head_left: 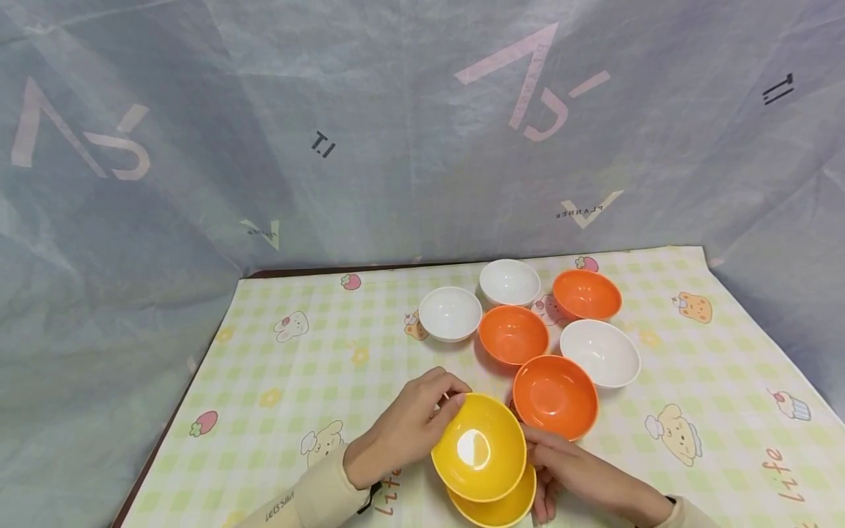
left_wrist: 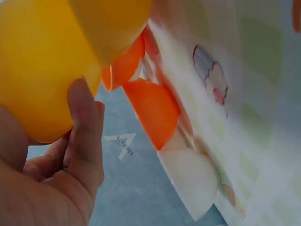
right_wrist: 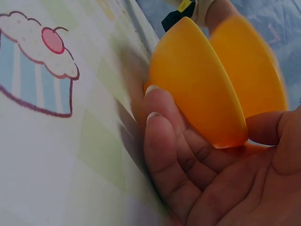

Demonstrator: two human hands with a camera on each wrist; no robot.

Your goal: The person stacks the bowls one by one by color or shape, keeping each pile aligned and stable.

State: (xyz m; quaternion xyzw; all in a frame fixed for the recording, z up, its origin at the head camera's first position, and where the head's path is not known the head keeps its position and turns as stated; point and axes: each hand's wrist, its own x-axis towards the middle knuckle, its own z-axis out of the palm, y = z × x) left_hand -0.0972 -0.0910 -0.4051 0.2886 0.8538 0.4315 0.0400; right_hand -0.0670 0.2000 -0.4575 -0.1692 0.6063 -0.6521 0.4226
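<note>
Near the front of the table my left hand (head_left: 412,418) grips a yellow bowl (head_left: 485,477) by its left rim, thumb at the rim and fingers against the outside. This bowl is tilted and overlaps a second, lower yellow bowl (head_left: 496,512). In the right wrist view the two bowls stand apart, with a gap between them. My right hand (head_left: 571,466) holds the lower bowl (right_wrist: 193,84) at its right side, fingers curled beneath it and thumb at its rim. Part of the lower bowl is hidden behind the upper one in the head view.
Just beyond the hands sits an orange bowl (head_left: 556,400), with a white bowl (head_left: 601,353) behind it to the right. Two more orange bowls (head_left: 513,336) and two more white bowls (head_left: 450,315) stand farther back. A checked cloth (head_left: 264,352) covers the table; a grey curtain (head_left: 396,169) hangs behind.
</note>
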